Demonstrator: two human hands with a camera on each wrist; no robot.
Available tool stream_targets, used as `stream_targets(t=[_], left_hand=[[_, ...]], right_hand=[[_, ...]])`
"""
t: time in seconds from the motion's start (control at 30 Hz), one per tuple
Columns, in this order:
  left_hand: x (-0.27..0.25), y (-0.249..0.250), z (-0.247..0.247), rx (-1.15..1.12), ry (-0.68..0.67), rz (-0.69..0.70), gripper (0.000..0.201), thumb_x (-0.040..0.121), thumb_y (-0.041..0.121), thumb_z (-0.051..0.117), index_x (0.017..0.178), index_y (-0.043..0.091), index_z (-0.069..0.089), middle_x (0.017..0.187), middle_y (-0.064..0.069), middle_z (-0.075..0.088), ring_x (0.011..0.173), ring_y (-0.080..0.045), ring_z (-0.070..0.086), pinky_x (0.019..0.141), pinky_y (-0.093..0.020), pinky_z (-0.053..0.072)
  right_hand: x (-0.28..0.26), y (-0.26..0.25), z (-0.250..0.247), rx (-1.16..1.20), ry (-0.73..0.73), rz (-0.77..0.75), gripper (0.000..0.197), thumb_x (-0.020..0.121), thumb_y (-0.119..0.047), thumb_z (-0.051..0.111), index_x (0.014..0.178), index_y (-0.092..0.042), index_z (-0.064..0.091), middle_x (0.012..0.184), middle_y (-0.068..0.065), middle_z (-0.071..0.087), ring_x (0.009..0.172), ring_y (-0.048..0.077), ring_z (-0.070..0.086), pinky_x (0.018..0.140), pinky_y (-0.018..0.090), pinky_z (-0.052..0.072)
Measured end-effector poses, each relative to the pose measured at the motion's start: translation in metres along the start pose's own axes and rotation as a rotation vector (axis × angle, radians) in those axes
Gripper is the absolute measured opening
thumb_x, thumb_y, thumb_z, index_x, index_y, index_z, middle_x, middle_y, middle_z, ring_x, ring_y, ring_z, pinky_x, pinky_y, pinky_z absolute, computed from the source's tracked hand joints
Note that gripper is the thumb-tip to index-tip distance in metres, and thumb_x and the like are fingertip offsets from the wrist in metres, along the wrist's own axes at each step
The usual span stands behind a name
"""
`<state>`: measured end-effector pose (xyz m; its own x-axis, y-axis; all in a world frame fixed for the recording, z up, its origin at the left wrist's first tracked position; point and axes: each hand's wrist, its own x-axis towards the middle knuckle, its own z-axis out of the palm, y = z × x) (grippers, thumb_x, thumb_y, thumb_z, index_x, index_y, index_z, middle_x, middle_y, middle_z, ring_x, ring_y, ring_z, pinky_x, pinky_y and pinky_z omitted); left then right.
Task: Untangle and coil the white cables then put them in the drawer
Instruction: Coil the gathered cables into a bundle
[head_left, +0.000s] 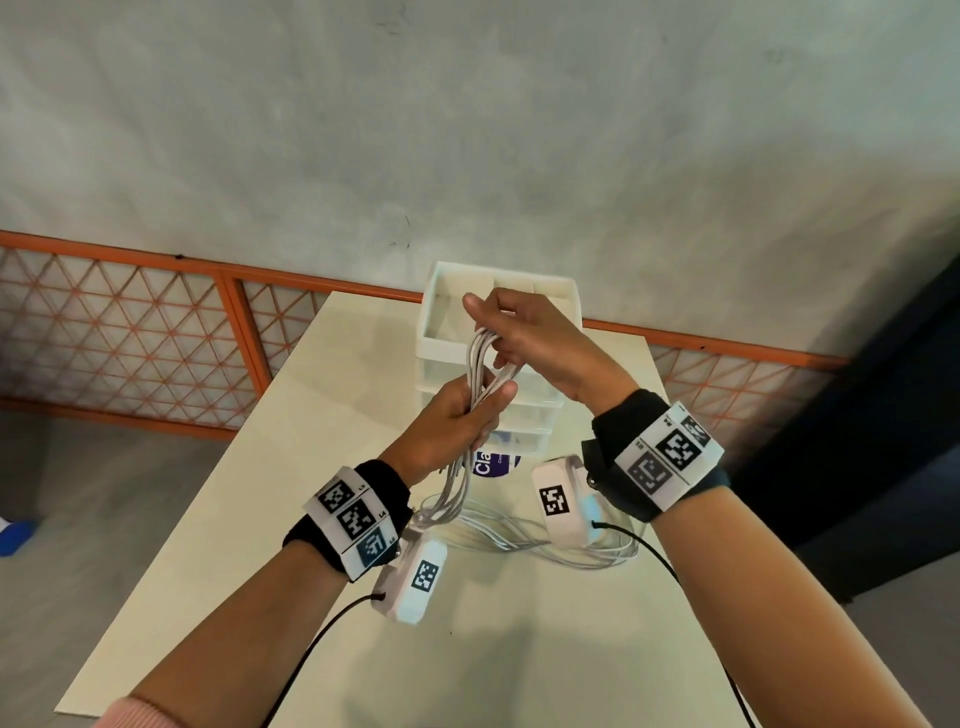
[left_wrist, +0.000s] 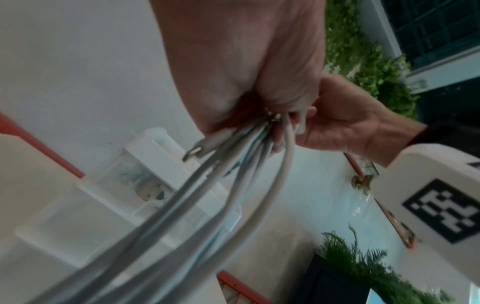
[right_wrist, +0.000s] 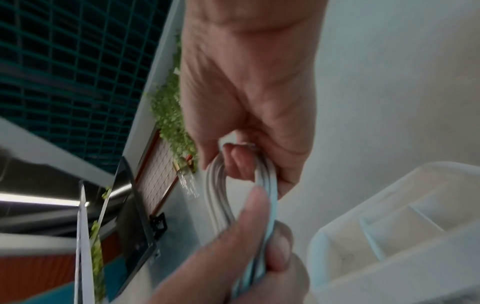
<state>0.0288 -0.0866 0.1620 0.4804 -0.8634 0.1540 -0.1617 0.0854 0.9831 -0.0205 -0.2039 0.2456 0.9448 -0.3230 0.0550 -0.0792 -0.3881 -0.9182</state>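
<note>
Both hands hold a bundle of white cables (head_left: 480, 358) in the air in front of the white drawer unit (head_left: 441, 312). My left hand (head_left: 480, 402) grips the bundle in its fist from below. Just above it, my right hand (head_left: 496, 345) has its fingers hooked through the top of the loops (right_wrist: 217, 185). The rest of the cables hangs down and lies in loose loops on the table (head_left: 524, 538). In the left wrist view the strands (left_wrist: 207, 205) run out of the left fist (left_wrist: 259, 92) with a plug (left_wrist: 197, 152) sticking out. The drawers look closed.
The drawer unit has an open compartment tray on top (right_wrist: 389, 226) and stands at the far end of the pale table (head_left: 234, 545). A round blue-and-white label (head_left: 493, 462) lies at its foot. An orange mesh railing (head_left: 130, 322) runs behind, below a grey wall.
</note>
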Motion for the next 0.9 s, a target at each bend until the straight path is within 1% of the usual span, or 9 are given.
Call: stream_targets(t=[0.07,0.17,0.23,0.27,0.37,0.47,0.57,0.7,0.9], left_hand=[[0.0,0.0,0.003,0.012,0.035,-0.029,0.039,0.098,0.044,0.036,0.076,0.012,0.044,0.051,0.004,0.037,0.045,-0.008,0.034,0.051,-0.019,0.034],[0.002,-0.002,0.005,0.001,0.091,-0.032,0.041,0.099,0.045,0.03,0.075,0.018,0.047,0.052,0.005,0.038,0.045,-0.008,0.035,0.05,-0.019,0.034],[0.005,-0.003,0.005,0.011,0.115,-0.015,0.037,0.101,0.04,0.031,0.074,0.019,0.047,0.052,0.005,0.038,0.044,-0.008,0.034,0.048,-0.021,0.032],[0.007,-0.003,0.005,0.024,0.123,-0.013,0.037,0.101,0.038,0.032,0.075,0.017,0.047,0.051,0.005,0.039,0.044,-0.008,0.034,0.047,-0.021,0.032],[0.01,-0.006,0.003,0.069,0.139,-0.037,0.04,0.101,0.039,0.033,0.079,0.011,0.053,0.048,0.001,0.045,0.041,-0.011,0.039,0.045,-0.02,0.035],[0.011,-0.008,0.001,0.043,0.112,-0.098,0.048,0.1,0.042,0.033,0.09,0.005,0.061,0.051,-0.001,0.06,0.043,-0.014,0.051,0.048,-0.022,0.043],[0.012,-0.006,-0.002,0.014,0.04,-0.118,0.05,0.101,0.041,0.032,0.102,0.003,0.064,0.061,-0.004,0.068,0.049,-0.015,0.057,0.05,-0.021,0.047],[0.013,-0.002,-0.001,0.006,-0.007,-0.111,0.049,0.102,0.037,0.03,0.104,0.002,0.065,0.064,-0.002,0.068,0.05,-0.013,0.056,0.051,-0.02,0.047],[0.015,-0.004,-0.001,0.034,-0.034,-0.077,0.048,0.103,0.033,0.031,0.096,0.003,0.067,0.068,-0.003,0.068,0.057,-0.016,0.062,0.059,-0.022,0.051]], right_hand=[[0.002,0.004,0.002,-0.028,0.065,-0.035,0.036,0.093,-0.039,0.056,0.068,-0.014,0.051,0.06,-0.004,0.046,0.056,0.011,0.042,0.054,0.016,0.042],[0.003,0.006,0.001,-0.06,0.085,-0.041,0.034,0.095,-0.038,0.052,0.079,-0.009,0.057,0.064,-0.007,0.051,0.06,0.01,0.046,0.053,0.012,0.042],[0.004,0.005,0.0,-0.107,0.065,0.0,0.038,0.098,-0.04,0.045,0.091,-0.008,0.064,0.074,-0.011,0.059,0.07,0.011,0.053,0.063,0.015,0.046],[0.004,0.005,-0.001,-0.124,0.049,0.017,0.041,0.099,-0.039,0.041,0.092,-0.008,0.067,0.076,-0.01,0.062,0.073,0.012,0.055,0.067,0.019,0.046],[0.006,0.005,-0.004,-0.164,0.005,0.033,0.046,0.101,-0.028,0.038,0.087,-0.004,0.075,0.071,-0.002,0.067,0.065,0.014,0.05,0.063,0.021,0.042],[0.006,0.005,-0.007,-0.158,-0.02,0.05,0.034,0.099,-0.019,0.042,0.103,-0.006,0.073,0.072,-0.007,0.06,0.063,0.01,0.045,0.063,0.021,0.042],[0.008,0.005,-0.007,-0.128,0.023,0.09,0.03,0.095,-0.015,0.044,0.12,-0.011,0.061,0.077,-0.008,0.052,0.065,0.007,0.047,0.059,0.019,0.042],[0.014,0.006,-0.004,-0.079,0.106,0.12,0.028,0.09,-0.015,0.049,0.118,-0.013,0.056,0.082,-0.002,0.054,0.066,0.009,0.048,0.054,0.022,0.04],[0.021,0.014,-0.003,-0.085,0.202,0.116,0.023,0.09,-0.02,0.054,0.11,-0.01,0.055,0.067,0.0,0.048,0.056,0.014,0.04,0.041,0.019,0.031]])
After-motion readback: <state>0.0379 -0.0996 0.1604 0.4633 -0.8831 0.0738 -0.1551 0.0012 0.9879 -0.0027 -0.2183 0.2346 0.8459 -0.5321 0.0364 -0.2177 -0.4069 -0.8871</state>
